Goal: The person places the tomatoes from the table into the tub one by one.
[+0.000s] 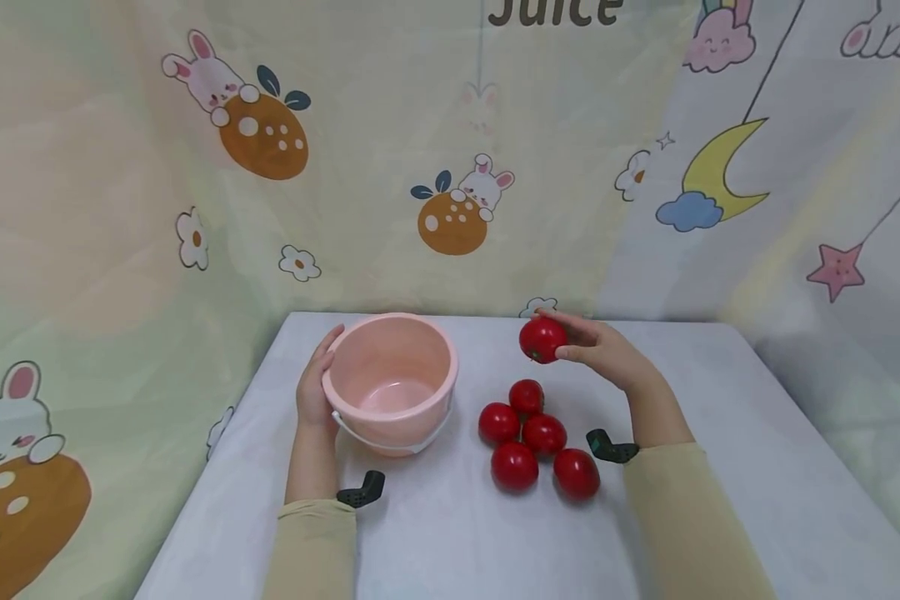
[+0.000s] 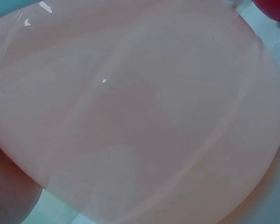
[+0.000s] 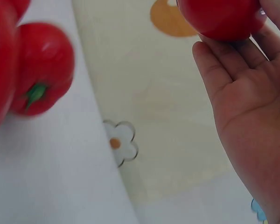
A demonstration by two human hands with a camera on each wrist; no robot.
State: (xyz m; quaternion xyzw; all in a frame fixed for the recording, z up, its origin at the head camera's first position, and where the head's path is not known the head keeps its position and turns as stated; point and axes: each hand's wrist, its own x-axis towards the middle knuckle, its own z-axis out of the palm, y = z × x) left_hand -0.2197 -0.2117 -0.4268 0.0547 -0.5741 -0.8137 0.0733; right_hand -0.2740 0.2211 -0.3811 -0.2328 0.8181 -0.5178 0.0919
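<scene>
A pink bucket with a white handle stands on the left of the table. My left hand rests along its left outer side, fingers extended beside the rim; in the left wrist view the bucket wall fills most of the picture. My right hand holds a shiny red tomato between thumb and fingers, raised to the right of the bucket, and this tomato also shows at the top of the right wrist view. Several more red tomatoes lie in a cluster below it, one with a green stem.
A white cloth covers the table. Behind it hangs a printed curtain with rabbits, flowers and a moon. Small black devices sit on the left wrist and the right wrist.
</scene>
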